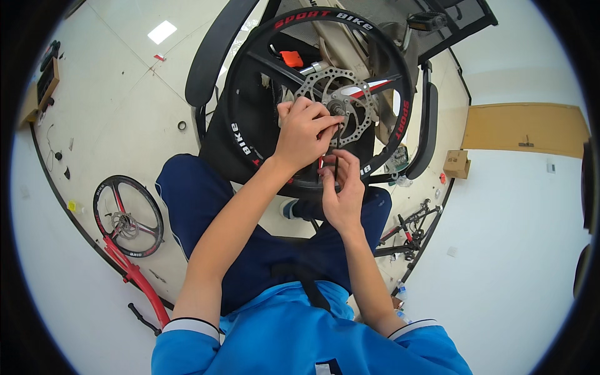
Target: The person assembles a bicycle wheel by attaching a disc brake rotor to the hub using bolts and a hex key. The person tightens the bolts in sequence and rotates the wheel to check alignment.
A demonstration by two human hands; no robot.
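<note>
A black bicycle wheel [400, 106] with red and white lettering stands upright in front of my knees. A silver perforated brake disc [359, 122] sits at its hub. My left hand [303, 131] rests on the disc near the hub, fingers curled on a small part I cannot make out. My right hand [340, 190] is just below it, against the lower rim, gripping a thin black hex key [337, 167] that points up toward the disc. An orange part [291, 59] shows behind the spokes.
A black chair [209, 56] stands behind the wheel. At the left a red bicycle frame [134, 275] lies on the floor with another black wheel [128, 215]. More bike parts [409, 228] lie at the right, beside a cardboard box [457, 164] and a wooden board [525, 128].
</note>
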